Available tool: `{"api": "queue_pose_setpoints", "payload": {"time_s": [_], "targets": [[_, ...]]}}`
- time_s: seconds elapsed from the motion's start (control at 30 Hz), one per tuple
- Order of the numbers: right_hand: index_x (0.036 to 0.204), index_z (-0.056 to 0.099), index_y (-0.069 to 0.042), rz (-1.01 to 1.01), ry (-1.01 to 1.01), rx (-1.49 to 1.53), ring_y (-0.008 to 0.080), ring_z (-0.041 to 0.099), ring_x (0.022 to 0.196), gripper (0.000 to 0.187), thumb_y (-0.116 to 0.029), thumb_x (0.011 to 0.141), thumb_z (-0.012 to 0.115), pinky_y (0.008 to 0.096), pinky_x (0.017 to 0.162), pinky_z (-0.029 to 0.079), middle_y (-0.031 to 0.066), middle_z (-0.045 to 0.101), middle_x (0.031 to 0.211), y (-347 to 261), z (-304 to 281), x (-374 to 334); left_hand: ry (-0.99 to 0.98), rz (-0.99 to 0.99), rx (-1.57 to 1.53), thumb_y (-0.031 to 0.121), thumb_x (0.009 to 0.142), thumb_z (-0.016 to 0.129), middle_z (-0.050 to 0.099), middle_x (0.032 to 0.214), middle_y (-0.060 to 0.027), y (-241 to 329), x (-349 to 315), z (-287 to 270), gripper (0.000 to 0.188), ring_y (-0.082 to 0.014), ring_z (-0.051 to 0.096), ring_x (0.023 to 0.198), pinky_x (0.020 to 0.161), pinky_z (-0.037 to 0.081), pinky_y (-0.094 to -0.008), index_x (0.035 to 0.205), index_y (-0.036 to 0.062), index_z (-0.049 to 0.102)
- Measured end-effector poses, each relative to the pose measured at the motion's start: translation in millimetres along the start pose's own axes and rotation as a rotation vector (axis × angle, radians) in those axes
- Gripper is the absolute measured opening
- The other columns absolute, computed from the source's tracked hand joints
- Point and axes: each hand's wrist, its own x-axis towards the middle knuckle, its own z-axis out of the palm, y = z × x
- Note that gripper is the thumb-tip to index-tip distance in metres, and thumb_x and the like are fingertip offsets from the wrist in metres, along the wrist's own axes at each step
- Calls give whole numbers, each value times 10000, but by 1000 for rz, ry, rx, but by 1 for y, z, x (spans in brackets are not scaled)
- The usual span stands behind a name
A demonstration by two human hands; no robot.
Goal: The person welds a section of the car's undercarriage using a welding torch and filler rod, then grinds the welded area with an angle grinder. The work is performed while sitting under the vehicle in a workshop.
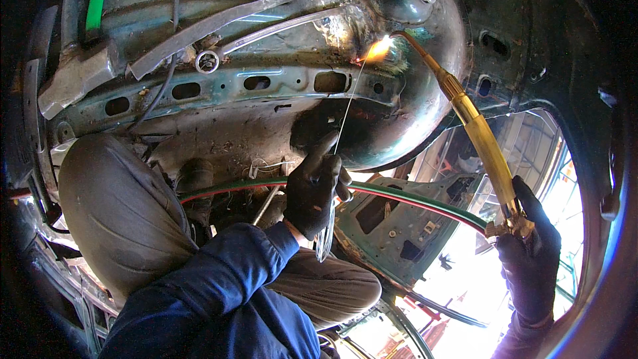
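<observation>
Flame (377, 48) burning at the seam on the rounded green body panel (399, 113); metal around it glows, so the joint looks partly run, not finished. Filler rod (345, 110) tip just below flame, pinched in left hand (312, 189). Right hand (528, 252) clamped on brass torch (482, 139), lower right of flame. No containers visible.

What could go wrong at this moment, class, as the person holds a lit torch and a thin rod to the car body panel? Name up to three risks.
1. The flame burns close to the painted panel; it might scorch or burn through.
2. The red and green hoses run just under the work, so sparks could perhaps damage them.
3. The left hand holds the thin rod below the flame; hot drops might land on the glove. The right hand grips the brass torch.
</observation>
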Motion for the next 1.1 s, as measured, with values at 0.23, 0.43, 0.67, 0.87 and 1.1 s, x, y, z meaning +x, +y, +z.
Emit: {"api": "queue_pose_setpoints", "payload": {"time_s": [0.23, 0.43, 0.67, 0.87, 1.1], "targets": [[1579, 555, 37, -214, 67, -163, 141, 677, 897, 756, -183, 886, 762, 304, 783, 581, 155, 745, 1215, 32, 2, 9, -21, 28, -40, 216, 1154, 587, 684, 858, -46, -8, -1, 1, 494, -96, 666, 677, 632, 595, -279, 1638, 139, 524], [1598, 548, 20, 31, 23, -20, 66, 591, 683, 741, -216, 929, 764, 244, 620, 493, 67, 742, 938, -10, 7, 10, -24, 68, 24, 243, 1157, 584, 694, 847, -65, -8, 2, -1, 481, -124, 670, 651, 627, 595, -303, 1621, 126, 538], [1598, 549, 10, -100, 44, -48, 66, 590, 674, 701, -215, 966, 751, 236, 608, 489, 78, 745, 940, 2, 9, 13, -19, 57, 0, 236, 1153, 584, 685, 851, -55, -8, 2, -1, 481, -107, 666, 655, 635, 594, -288, 1616, 109, 543], [1595, 553, 7, -110, 60, -42, 64, 581, 674, 687, -224, 978, 745, 233, 607, 484, 95, 751, 997, 2, 8, 12, -20, 59, 43, 219, 1159, 569, 680, 839, -55, -4, 1, 0, 475, -103, 658, 650, 638, 589, -284, 1622, 121, 539], [1592, 557, 3, -115, 79, -33, 62, 571, 675, 671, -234, 992, 738, 230, 606, 478, 114, 759, 1064, 3, 10, 13, -47, 141, 85, 284, 1172, 554, 676, 805, -93, -8, 3, -3, 488, -163, 685, 648, 623, 588, -350, 1632, 127, 514]]}}
